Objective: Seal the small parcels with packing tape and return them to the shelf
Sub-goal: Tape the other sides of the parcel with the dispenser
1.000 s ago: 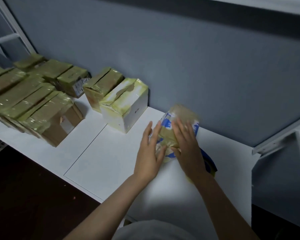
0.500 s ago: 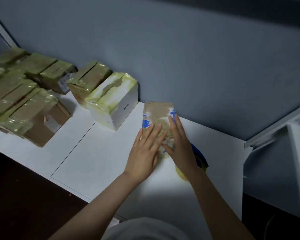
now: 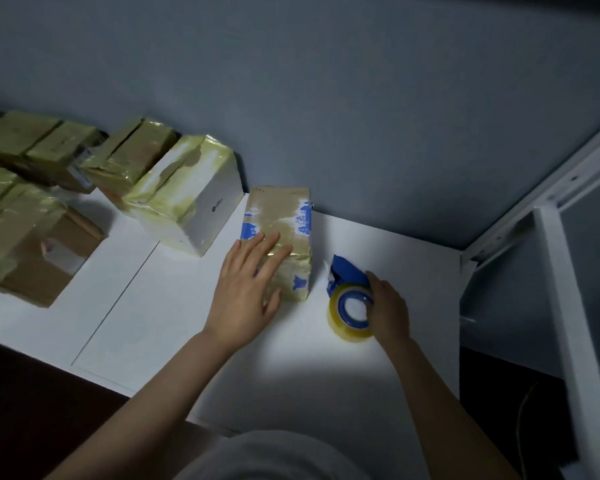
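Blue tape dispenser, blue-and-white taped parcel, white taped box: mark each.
Blue tape dispenser (image 3: 347,271): head view, blue frame.
Blue-and-white taped parcel (image 3: 284,220): head view, top face.
White taped box (image 3: 215,211): head view, side face.

The white flat shelf runs along a grey wall. On it, a blue-and-white parcel wrapped in tan tape lies with its far end at the wall. A blue-cored roll of yellowish packing tape sits just right of it, and a white tape-sealed box just left. Further left sit brown taped cardboard boxes, perhaps six in the dim light.
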